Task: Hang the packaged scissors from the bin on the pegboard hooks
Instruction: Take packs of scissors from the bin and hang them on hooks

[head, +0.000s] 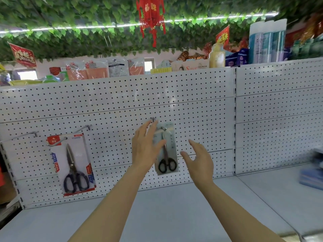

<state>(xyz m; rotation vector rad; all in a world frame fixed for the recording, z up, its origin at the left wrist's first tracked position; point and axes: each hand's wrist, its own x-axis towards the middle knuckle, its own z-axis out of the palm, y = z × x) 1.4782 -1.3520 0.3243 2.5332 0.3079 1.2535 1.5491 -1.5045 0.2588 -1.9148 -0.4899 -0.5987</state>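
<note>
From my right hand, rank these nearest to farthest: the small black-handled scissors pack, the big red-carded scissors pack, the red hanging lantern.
From the right hand:
1. Small black-handled scissors pack, just left.
2. Big red-carded scissors pack, far left on the pegboard.
3. Red hanging lantern, overhead.

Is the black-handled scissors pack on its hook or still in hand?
On the hook: the pack hangs from it while both hands, left and right, are open.

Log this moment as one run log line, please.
left hand: open, touching small scissors pack | pack: hanging on pegboard hook | right hand: open, apart | large scissors pack: hung at left
</note>
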